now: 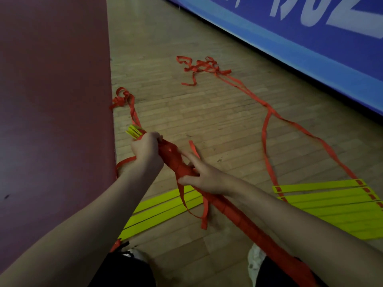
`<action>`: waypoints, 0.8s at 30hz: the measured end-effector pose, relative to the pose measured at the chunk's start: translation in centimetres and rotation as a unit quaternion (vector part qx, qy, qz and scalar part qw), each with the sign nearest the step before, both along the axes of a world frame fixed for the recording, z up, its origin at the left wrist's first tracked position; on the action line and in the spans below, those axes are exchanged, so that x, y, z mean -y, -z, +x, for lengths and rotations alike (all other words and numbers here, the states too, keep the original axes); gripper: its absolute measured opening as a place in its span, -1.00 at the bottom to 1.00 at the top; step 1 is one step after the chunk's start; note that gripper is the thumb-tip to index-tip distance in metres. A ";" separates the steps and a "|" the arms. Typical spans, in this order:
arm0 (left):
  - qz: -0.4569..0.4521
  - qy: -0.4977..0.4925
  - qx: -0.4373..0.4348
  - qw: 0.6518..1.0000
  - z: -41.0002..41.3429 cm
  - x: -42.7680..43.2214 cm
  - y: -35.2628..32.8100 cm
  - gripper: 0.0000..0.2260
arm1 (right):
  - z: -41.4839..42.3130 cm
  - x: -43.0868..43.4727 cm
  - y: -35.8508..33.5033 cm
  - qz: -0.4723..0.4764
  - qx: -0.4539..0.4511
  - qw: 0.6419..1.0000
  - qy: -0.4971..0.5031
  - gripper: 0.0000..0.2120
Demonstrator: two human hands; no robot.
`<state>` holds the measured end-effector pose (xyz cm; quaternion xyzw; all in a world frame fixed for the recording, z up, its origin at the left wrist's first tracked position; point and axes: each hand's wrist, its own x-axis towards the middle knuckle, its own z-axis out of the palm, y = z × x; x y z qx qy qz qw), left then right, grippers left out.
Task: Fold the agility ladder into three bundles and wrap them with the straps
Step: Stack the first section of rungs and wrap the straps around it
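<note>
Left hand point(147, 151) fingers clench the bundle point(174, 160) near its yellow tips. Right hand point(204, 177) lies flat, pressing the wraps. First bundle looks nearly bound. Near stack point(163, 210) and right stack point(331, 204) lie unwrapped on the floor point(207, 112), loose straps point(199, 67) beyond.

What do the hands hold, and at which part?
The left hand grips the red-wrapped bundle near its far end; the right hand presses its middle with straight fingers.

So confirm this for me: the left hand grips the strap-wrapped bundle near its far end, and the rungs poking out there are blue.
Wrong on the colour: the head view shows the rungs poking out are yellow, not blue. The left hand does grip the strap-wrapped bundle near its far end.
</note>
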<state>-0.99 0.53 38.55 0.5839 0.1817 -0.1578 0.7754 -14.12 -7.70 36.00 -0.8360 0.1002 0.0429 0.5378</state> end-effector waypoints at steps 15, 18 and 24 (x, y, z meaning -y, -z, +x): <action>0.065 0.065 0.077 0.993 -1.8 -1.5 -1.2 -0.86 | 3.3 1.2 -0.7 -0.063 -0.103 0.990 -0.077 0.24; 0.020 0.037 0.074 0.996 -2.1 -1.4 -1.2 -0.81 | 2.7 1.0 -0.3 -0.065 -0.092 0.991 -0.075 0.15; -0.034 0.094 0.057 0.993 -1.7 -1.1 0.1 -0.55 | 1.3 2.0 -2.0 -0.001 -0.076 0.997 -0.034 -0.25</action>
